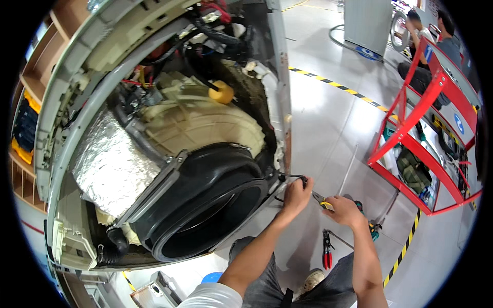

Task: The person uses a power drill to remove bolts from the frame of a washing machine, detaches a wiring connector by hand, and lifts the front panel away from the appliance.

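Nearest, the opened washing machine (281, 66) contains a foil-covered part (115, 167) and a black rubber gasket (218, 161). At its right edge, the left hand (298, 196) pinches a black cable (294, 176); apart from it, the right hand (343, 211) grips yellow-handled pliers (319, 199). Farther right, a red cart (435, 90) holds a green pouch (413, 168), bearing a blue-and-white label (458, 123).

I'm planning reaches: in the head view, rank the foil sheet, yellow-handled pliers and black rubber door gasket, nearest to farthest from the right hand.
1. Yellow-handled pliers: in the right hand.
2. Black rubber door gasket: left of the hand.
3. Foil sheet: farther left.
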`<state>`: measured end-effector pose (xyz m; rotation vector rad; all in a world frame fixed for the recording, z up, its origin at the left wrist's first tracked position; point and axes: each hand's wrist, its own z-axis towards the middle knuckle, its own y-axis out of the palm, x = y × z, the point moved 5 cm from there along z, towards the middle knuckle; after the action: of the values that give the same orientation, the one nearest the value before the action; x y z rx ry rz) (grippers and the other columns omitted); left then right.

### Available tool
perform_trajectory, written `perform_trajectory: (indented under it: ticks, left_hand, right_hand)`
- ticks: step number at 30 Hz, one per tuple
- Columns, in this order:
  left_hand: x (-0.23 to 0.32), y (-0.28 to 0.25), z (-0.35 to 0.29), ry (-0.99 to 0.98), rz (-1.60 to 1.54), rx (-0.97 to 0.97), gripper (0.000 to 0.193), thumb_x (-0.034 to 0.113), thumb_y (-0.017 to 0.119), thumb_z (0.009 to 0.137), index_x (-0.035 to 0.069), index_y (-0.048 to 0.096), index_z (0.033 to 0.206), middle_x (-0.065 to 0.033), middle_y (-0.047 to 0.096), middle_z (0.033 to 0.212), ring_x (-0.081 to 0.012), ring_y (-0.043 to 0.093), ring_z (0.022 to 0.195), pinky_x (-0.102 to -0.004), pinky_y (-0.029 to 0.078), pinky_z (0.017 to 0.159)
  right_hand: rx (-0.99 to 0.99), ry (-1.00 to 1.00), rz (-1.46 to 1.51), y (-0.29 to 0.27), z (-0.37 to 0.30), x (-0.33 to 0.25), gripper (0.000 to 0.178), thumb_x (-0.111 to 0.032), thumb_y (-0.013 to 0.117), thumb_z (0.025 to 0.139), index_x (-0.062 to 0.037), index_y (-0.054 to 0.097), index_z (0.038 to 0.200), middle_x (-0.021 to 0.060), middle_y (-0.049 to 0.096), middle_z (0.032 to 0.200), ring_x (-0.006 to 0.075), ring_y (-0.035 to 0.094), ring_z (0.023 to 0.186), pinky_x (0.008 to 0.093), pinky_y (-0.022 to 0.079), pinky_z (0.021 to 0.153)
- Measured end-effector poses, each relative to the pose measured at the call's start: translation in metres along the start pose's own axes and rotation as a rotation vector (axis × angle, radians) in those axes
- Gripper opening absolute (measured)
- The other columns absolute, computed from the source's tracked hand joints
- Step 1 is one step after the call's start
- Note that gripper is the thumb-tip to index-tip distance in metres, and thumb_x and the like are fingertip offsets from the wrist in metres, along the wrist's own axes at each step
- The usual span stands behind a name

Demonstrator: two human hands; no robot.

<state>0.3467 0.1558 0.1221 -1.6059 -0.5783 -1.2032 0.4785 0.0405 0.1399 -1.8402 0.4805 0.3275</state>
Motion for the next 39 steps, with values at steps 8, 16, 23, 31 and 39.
perform_trajectory:
  ticks: [8, 16, 23, 31, 39]
  left_hand:
    - [0.013, 0.0, -0.001, -0.01, -0.054, -0.044, 0.03, 0.026, 0.046, 0.09, -0.001, 0.06, 0.09, -0.0203, 0.063, 0.08, -0.0391, 0.06, 0.081, -0.0441, 0.045, 0.068]
    - [-0.009, 0.0, 0.001, 0.025, -0.123, 0.017, 0.027, 0.02, 0.044, 0.093, -0.001, 0.059, 0.094, -0.0088, 0.06, 0.073, -0.0171, 0.058, 0.062, -0.0304, 0.048, 0.059]
    - [0.002, -0.022, -0.002, -0.121, -0.346, 0.203, 0.029, 0.025, 0.043, 0.095, 0.001, 0.06, 0.095, -0.0057, 0.06, 0.083, -0.0123, 0.055, 0.07, -0.0271, 0.048, 0.059]
    - [0.013, -0.035, -0.01, -0.188, -0.408, 0.316, 0.031, 0.028, 0.044, 0.094, 0.003, 0.063, 0.092, -0.004, 0.062, 0.086, -0.0114, 0.055, 0.072, -0.0252, 0.046, 0.057]
    - [0.026, -0.045, -0.022, -0.167, -0.392, 0.251, 0.031, 0.027, 0.047, 0.091, 0.001, 0.062, 0.084, -0.0022, 0.059, 0.077, -0.0095, 0.049, 0.059, -0.0236, 0.041, 0.053]
  right_hand:
    - [-0.006, -0.011, -0.012, 0.003, 0.003, 0.008, 0.034, -0.032, 0.062, 0.082, -0.0072, 0.058, 0.105, 0.0145, 0.06, 0.096, 0.0334, 0.058, 0.093, 0.0419, 0.046, 0.079]
    - [-0.014, 0.001, -0.012, -0.001, 0.008, -0.005, 0.032, -0.03, 0.063, 0.081, -0.0053, 0.06, 0.102, 0.0145, 0.061, 0.095, 0.0337, 0.059, 0.091, 0.0409, 0.047, 0.077]
    - [-0.007, 0.002, 0.007, -0.002, 0.008, -0.006, 0.031, -0.029, 0.063, 0.082, -0.0045, 0.059, 0.101, 0.015, 0.061, 0.095, 0.0339, 0.058, 0.091, 0.0409, 0.046, 0.077]
    - [-0.008, 0.011, 0.012, -0.005, 0.008, -0.007, 0.032, -0.028, 0.064, 0.081, -0.0039, 0.059, 0.102, 0.0159, 0.061, 0.095, 0.0346, 0.058, 0.092, 0.0413, 0.046, 0.078]
    - [-0.026, 0.009, 0.039, 0.005, 0.013, -0.018, 0.036, -0.025, 0.066, 0.078, -0.0011, 0.058, 0.103, 0.0173, 0.06, 0.098, 0.0353, 0.058, 0.093, 0.0424, 0.046, 0.079]
